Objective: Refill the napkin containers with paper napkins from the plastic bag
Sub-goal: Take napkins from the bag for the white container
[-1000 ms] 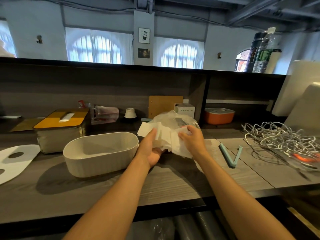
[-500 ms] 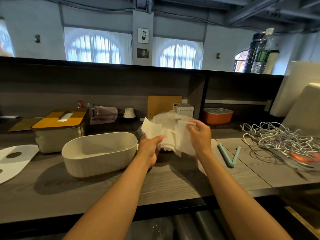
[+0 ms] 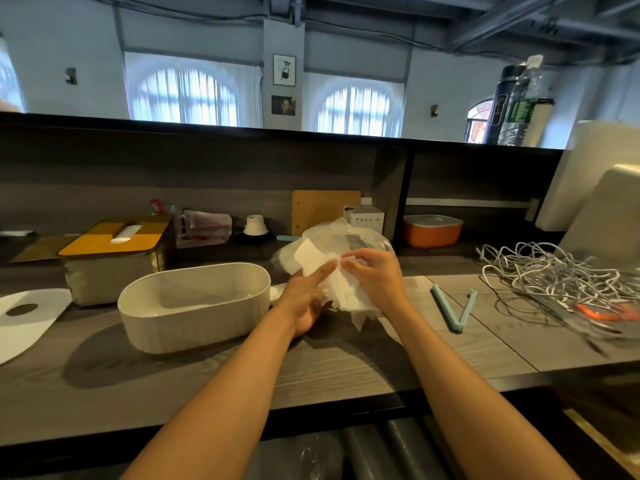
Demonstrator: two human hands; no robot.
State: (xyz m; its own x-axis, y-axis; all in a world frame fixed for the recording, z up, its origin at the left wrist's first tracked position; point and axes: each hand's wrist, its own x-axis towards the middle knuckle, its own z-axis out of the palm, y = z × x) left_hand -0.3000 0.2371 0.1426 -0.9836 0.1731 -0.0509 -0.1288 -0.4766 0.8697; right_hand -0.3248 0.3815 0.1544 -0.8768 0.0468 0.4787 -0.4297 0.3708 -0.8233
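Observation:
A clear plastic bag [image 3: 349, 237] lies on the counter behind my hands, with white paper napkins [image 3: 311, 256] sticking out of it. My left hand [image 3: 306, 294] holds the bundle of napkins from below, its fingers stretched along the paper. My right hand [image 3: 375, 277] pinches the napkins from the right at their top edge. Left of my hands stands an oval cream container [image 3: 194, 306] with nothing visible inside. Further left is a second napkin container [image 3: 110, 261] with an orange lid and a napkin in its slot.
A white oval lid [image 3: 24, 318] with a hole lies at the far left. A blue bag clip [image 3: 453, 311] lies open right of my hands, and a tangle of grey cables [image 3: 554, 275] beyond it. An orange box [image 3: 433, 230] sits on the back shelf.
My right hand dropped from the raised napkin edge to meet my left fingers. The napkin bundle now sits lower, and my left fingers lie straighter along it.

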